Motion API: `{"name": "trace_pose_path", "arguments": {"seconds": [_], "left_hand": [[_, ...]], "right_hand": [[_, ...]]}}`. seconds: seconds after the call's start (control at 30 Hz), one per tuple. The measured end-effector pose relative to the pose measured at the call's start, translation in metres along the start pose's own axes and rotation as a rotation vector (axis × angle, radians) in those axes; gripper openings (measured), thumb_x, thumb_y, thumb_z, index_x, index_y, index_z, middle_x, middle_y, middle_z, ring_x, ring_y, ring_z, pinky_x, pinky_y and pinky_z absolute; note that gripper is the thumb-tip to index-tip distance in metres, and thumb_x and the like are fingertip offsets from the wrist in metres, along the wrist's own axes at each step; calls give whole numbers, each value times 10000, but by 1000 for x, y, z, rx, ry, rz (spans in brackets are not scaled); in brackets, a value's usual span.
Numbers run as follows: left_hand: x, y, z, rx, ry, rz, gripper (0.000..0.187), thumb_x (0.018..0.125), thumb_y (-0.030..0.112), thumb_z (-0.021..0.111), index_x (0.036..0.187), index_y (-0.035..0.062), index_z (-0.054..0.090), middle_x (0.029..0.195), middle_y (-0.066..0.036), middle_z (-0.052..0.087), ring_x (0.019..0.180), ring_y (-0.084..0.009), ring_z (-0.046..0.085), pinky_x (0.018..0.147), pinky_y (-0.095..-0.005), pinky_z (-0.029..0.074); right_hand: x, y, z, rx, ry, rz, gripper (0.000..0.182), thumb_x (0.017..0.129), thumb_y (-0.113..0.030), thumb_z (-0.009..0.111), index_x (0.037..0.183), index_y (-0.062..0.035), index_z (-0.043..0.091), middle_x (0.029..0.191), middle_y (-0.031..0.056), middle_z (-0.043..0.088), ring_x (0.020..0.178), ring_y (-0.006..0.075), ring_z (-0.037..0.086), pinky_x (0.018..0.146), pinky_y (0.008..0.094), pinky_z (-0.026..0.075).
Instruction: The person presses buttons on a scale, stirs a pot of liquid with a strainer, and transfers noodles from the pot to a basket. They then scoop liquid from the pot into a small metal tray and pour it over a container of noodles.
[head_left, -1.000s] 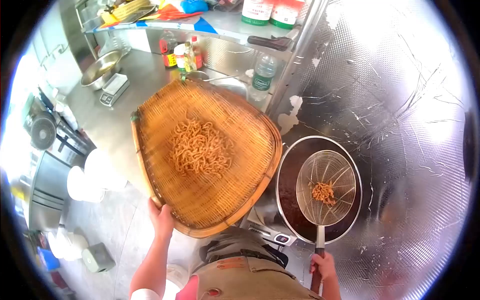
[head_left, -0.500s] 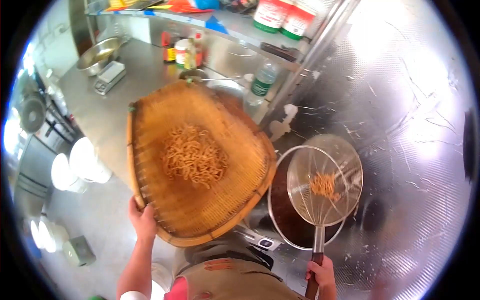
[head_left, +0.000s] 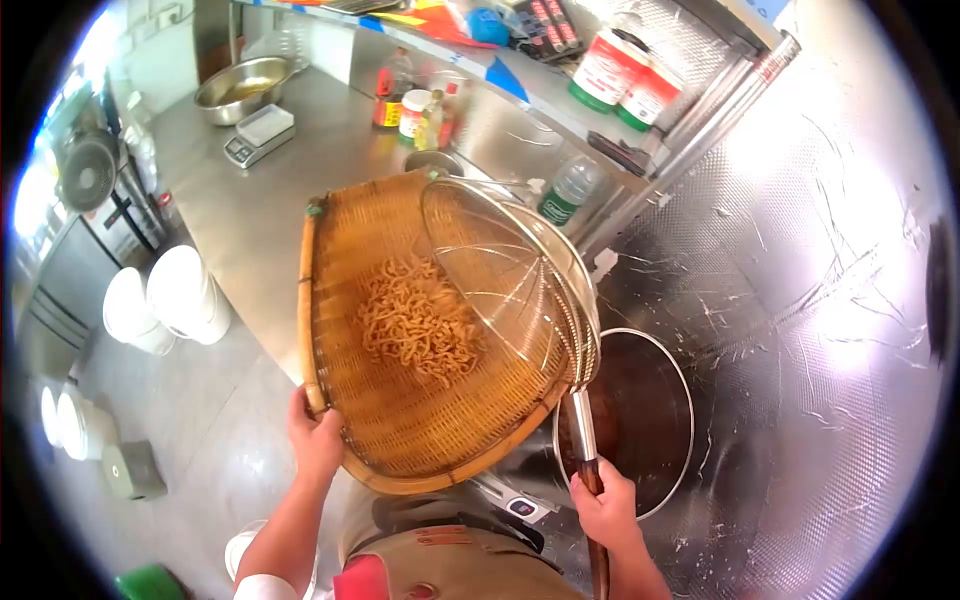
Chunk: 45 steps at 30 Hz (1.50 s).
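Wire skimmer tipped over a woven tray of fried strips

Nearest, the right hand (head_left: 603,510) has its fingers clamped round the wooden handle of the wire skimmer (head_left: 510,275), and the left hand (head_left: 316,442) grips the near rim of the bamboo tray (head_left: 400,420), fingers curled under its edge. The skimmer's mesh bowl stands tilted on edge over the tray's right half, its open face turned to the heap of fried strips (head_left: 418,325) lying in the tray's middle. Just right of the tray sits the pot of dark oil (head_left: 640,420), under the skimmer's handle. Farther off, a steel counter (head_left: 250,210) bears a scale (head_left: 258,135) and a metal bowl (head_left: 240,85); sauce bottles (head_left: 415,105) and a water bottle (head_left: 568,188) stand at its back. White buckets (head_left: 170,300) are on the floor at left.
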<state>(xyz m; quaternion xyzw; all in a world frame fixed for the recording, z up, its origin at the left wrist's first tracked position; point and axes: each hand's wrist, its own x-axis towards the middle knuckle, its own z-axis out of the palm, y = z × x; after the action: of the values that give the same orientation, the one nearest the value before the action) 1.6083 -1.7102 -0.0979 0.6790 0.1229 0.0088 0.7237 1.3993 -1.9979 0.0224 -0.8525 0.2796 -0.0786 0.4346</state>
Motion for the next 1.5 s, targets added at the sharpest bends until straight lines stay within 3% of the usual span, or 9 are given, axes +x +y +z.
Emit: {"name": "trace_pose_path", "arguments": {"seconds": [0.4, 0.63, 0.87, 1.03, 1.1, 1.23, 1.3, 1.37, 1.5], "left_hand": [[2, -9, -1, -75, -24, -40, 418, 726, -20, 507, 1143, -54, 508, 922, -78, 583, 782, -129, 543, 691, -260, 468], [5, -24, -7, 231, -23, 157, 309, 755, -16, 488, 1061, -14, 529, 913, -34, 561, 806, -117, 494, 727, -239, 427], [14, -27, -7, 20, -85, -6, 475, 757, 16, 469, 1228, -51, 475, 1107, -107, 558, 958, -191, 535, 856, -295, 439], [6, -20, -3, 60, -60, -2, 468, 752, 27, 469, 1212, -57, 475, 1094, -116, 559, 943, -205, 541, 848, -305, 443], [-1, -10, 5, 72, -62, -14, 471, 749, 31, 473, 1211, -58, 472, 1089, -118, 560, 931, -207, 543, 837, -309, 449], [-6, -5, 10, 93, -58, 1, 468, 746, 35, 478, 1204, -60, 472, 1084, -119, 560, 916, -214, 545, 821, -322, 459], [-5, -4, 11, 169, -50, -10, 497, 769, 94, 505, 1243, -49, 466, 1143, -141, 547, 987, -249, 535, 864, -364, 452], [5, -13, -6, 309, -120, -1, 597, 818, 196, 567, 1351, -32, 425, 1280, -191, 520, 1117, -308, 521, 936, -436, 442], [-22, 16, 25, 267, 11, 14, 385, 801, 124, 527, 1142, -51, 558, 1020, -190, 612, 827, -284, 597, 659, -384, 519]], "right_hand": [[-17, 31, -32, 690, -159, 412, 137, 833, -23, 590, 950, 48, 583, 664, 120, 590, 514, 194, 552, 489, 334, 456], [-68, 86, -82, 1077, 192, 660, 310, 833, -80, 592, 1122, 32, 570, 765, 118, 605, 509, 185, 514, 417, 337, 393], [-58, 171, -115, 295, 374, 724, 166, 753, -54, 589, 891, 37, 604, 562, 100, 550, 432, 183, 535, 439, 317, 437], [-20, 259, -92, -110, 509, 499, 259, 679, -136, 650, 832, 61, 579, 747, 223, 625, 686, 347, 628, 658, 412, 504], [8, 263, -84, -104, 457, 663, 274, 668, -144, 651, 849, 55, 598, 862, 259, 638, 885, 416, 617, 791, 423, 487], [65, 294, -51, -241, 463, 843, 300, 663, -149, 668, 885, 47, 621, 913, 252, 657, 917, 418, 631, 806, 423, 489], [90, 278, -48, -228, 297, 942, 419, 763, -198, 650, 1087, 55, 567, 1128, 259, 612, 1093, 396, 581, 910, 432, 476], [108, 284, -34, -267, 259, 918, 367, 768, -188, 645, 1040, 56, 612, 1082, 267, 630, 1053, 387, 606, 878, 429, 501], [133, 312, -6, -484, -154, 593, 377, 756, -192, 637, 1029, 68, 634, 1011, 278, 643, 983, 383, 633, 841, 415, 521]]}}
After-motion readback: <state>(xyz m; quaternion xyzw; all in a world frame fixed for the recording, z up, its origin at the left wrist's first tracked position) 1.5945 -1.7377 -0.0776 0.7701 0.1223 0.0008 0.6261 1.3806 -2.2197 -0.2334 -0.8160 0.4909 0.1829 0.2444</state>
